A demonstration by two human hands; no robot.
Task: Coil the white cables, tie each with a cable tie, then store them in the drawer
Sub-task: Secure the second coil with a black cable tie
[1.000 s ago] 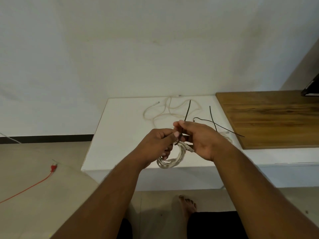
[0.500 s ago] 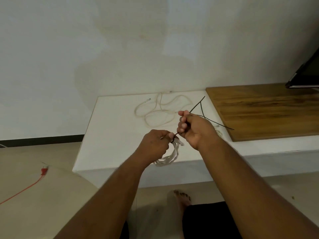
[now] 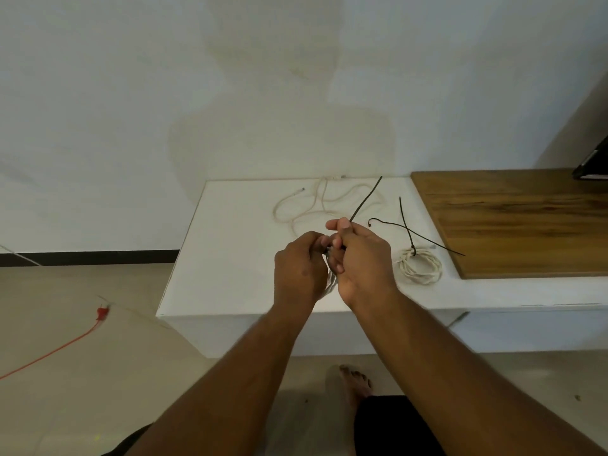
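The person stands at a low white table (image 3: 230,245), both hands raised just above its front edge and pressed close together, knuckles touching. The left hand (image 3: 301,268) is curled around a small bundle of white cable (image 3: 330,282), of which only a few strands show below the fingers. The right hand (image 3: 362,258) pinches a black cable tie (image 3: 365,200) between thumb and fingers, and the tie's free end sticks up and away toward the wall. Where the tie meets the bundle is hidden between the hands.

Behind the hands a loose cable (image 3: 316,205) sprawls in open loops on the table. To the right lies a finished coil (image 3: 419,268), bound with a tie whose tail points up. A spare tie (image 3: 427,238) lies across that tail, near the edge of a wooden board (image 3: 526,225). A red cord (image 3: 65,343) trails over the floor on the left, and a bare foot (image 3: 353,380) shows below the arms.
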